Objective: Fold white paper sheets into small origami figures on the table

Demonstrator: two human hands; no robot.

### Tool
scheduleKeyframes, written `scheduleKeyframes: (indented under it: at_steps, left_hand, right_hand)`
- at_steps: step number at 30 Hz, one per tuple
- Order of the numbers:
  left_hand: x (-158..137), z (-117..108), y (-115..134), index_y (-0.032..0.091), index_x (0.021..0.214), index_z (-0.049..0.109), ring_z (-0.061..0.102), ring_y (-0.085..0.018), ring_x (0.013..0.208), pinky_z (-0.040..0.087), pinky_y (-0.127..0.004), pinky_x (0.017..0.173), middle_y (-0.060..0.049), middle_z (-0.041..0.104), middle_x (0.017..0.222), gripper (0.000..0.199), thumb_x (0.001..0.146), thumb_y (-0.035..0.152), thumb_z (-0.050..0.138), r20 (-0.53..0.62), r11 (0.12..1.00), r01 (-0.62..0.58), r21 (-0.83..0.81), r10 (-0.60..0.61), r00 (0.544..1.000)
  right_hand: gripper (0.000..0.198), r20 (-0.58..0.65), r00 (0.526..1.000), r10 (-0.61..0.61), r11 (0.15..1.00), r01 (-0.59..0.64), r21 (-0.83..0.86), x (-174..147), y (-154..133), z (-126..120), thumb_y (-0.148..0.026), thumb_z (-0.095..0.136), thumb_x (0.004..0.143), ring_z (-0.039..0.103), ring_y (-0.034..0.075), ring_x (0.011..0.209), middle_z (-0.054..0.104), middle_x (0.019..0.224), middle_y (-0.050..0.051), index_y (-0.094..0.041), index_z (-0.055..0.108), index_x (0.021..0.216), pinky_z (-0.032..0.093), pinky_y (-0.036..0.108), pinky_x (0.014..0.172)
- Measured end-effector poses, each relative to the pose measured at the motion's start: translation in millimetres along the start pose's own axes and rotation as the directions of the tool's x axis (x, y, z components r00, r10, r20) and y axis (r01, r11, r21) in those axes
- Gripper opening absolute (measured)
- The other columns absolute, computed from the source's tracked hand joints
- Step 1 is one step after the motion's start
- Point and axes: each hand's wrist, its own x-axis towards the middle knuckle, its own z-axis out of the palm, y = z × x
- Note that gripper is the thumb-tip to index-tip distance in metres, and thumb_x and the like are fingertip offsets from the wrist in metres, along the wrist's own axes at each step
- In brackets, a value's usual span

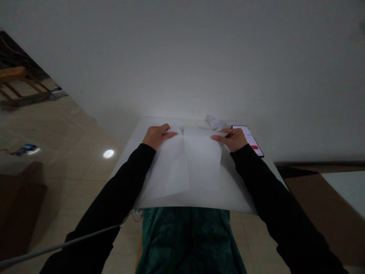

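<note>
My left hand (158,136) pinches the upper left edge of a white sheet of paper (202,160), thumb on top. At the upper right corner, my right hand (231,138) grips the same paper between thumb and fingers. A line runs down the paper's middle with a small notch at the top; I cannot tell whether it is a fold or a split. The paper is held over a small white table (234,194). Behind it, by the wall, lies a crumpled piece of paper (215,122). A phone with a lit screen (255,146) lies beside my right hand.
A white wall (199,57) rises behind the table. A grey cable (71,241) crosses my left forearm. Dark green cloth (188,236) covers my lap below the table edge. On the tiled floor stand a wooden stool (17,74) and a brown box (19,205) at left.
</note>
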Motion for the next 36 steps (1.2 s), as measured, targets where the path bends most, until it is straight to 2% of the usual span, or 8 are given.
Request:
scheduleKeyframes:
  at_steps: [7, 12, 15, 20, 24, 29, 33, 36]
  left_hand:
    - [1, -6, -1, 0.017, 0.06, 0.052, 0.034, -0.007, 0.048, 0.03, -0.023, 0.054, 0.006, 0.038, 0.049, 0.039, 0.073, 0.05, 0.069, -0.076, 0.997, 0.023, -0.069, -0.029, 0.997]
    - [2, -7, -7, 0.016, 0.089, 0.066, 0.044, -0.007, 0.05, 0.036, -0.02, 0.052, 0.006, 0.053, 0.057, 0.04, 0.06, 0.04, 0.08, 0.141, 0.898, 0.232, -0.374, -0.192, 0.971]
    - [1, -5, -12, 0.016, 0.103, 0.067, 0.057, -0.01, 0.057, 0.046, -0.022, 0.058, 0.001, 0.064, 0.067, 0.053, 0.056, 0.035, 0.082, 0.252, 0.661, 0.451, -0.6, -0.379, 0.89]
    - [-3, 3, -5, 0.011, 0.09, 0.068, 0.068, -0.018, 0.077, 0.056, -0.03, 0.074, -0.011, 0.072, 0.088, 0.032, 0.067, 0.031, 0.077, 0.458, 0.114, 0.575, -0.81, -0.491, 0.741]
    - [-8, 15, 20, 0.012, 0.091, 0.066, 0.069, -0.021, 0.082, 0.056, -0.033, 0.08, -0.011, 0.072, 0.087, 0.025, 0.075, 0.031, 0.071, 0.545, -0.036, 0.601, -0.799, -0.465, 0.698]
    - [-12, 31, 44, 0.01, 0.087, 0.067, 0.067, -0.02, 0.071, 0.057, -0.032, 0.071, -0.01, 0.072, 0.08, 0.037, 0.063, 0.035, 0.08, 0.336, 0.13, 0.503, -0.854, -0.599, 0.727]
    - [-12, 34, 46, 0.009, 0.082, 0.068, 0.061, -0.015, 0.061, 0.052, -0.025, 0.056, -0.007, 0.069, 0.074, 0.039, 0.062, 0.041, 0.078, -0.097, 0.476, 0.324, -0.818, -0.669, 0.737]
    - [-11, 30, 39, 0.009, 0.073, 0.068, 0.054, -0.011, 0.054, 0.045, -0.022, 0.05, -0.003, 0.063, 0.064, 0.034, 0.067, 0.042, 0.074, -0.309, 0.7, 0.265, -0.663, -0.579, 0.755]
  right_hand:
    - [0.026, -0.081, 0.996, -0.033, 0.996, 0.039, 0.075, -3, -4, 2, -0.04, 0.081, 0.054, 0.057, 0.013, 0.049, 0.067, 0.06, 0.001, -0.018, 0.071, 0.064, 0.045, 0.027, 0.045]
    - [0.027, -0.256, 0.965, -0.052, 0.983, 0.094, 0.157, -2, -5, 1, -0.037, 0.082, 0.052, 0.054, 0.011, 0.047, 0.065, 0.057, -0.002, -0.018, 0.071, 0.068, 0.044, 0.025, 0.044]
    - [0.026, -0.362, 0.93, -0.06, 0.979, 0.126, 0.161, 1, -3, -4, -0.036, 0.081, 0.055, 0.049, 0.009, 0.044, 0.059, 0.052, -0.005, -0.017, 0.07, 0.068, 0.04, 0.023, 0.042]
    - [0.027, -0.468, 0.882, -0.049, 0.951, 0.185, 0.248, 6, 1, -10, -0.035, 0.083, 0.053, 0.05, 0.009, 0.046, 0.06, 0.055, -0.005, -0.017, 0.068, 0.067, 0.043, 0.023, 0.045]
    - [0.027, -0.507, 0.862, -0.016, 0.93, 0.199, 0.31, 8, -1, -7, -0.036, 0.083, 0.054, 0.05, 0.008, 0.045, 0.06, 0.055, -0.005, -0.017, 0.067, 0.065, 0.042, 0.023, 0.043]
    - [0.034, -0.401, 0.907, 0.131, 0.853, 0.103, 0.512, -1, -15, 8, -0.036, 0.084, 0.052, 0.062, 0.013, 0.058, 0.069, 0.07, -0.001, -0.018, 0.067, 0.075, 0.055, 0.029, 0.057]
    - [0.034, -0.148, 0.905, 0.399, 0.708, -0.202, 0.676, -9, -23, 19, -0.04, 0.08, 0.058, 0.068, 0.02, 0.065, 0.071, 0.074, 0.004, -0.017, 0.067, 0.079, 0.059, 0.036, 0.061]
    - [0.03, -0.186, 0.869, 0.459, 0.702, -0.226, 0.676, -10, -22, 22, -0.037, 0.08, 0.06, 0.068, 0.02, 0.064, 0.071, 0.073, 0.004, -0.018, 0.066, 0.078, 0.06, 0.035, 0.06]
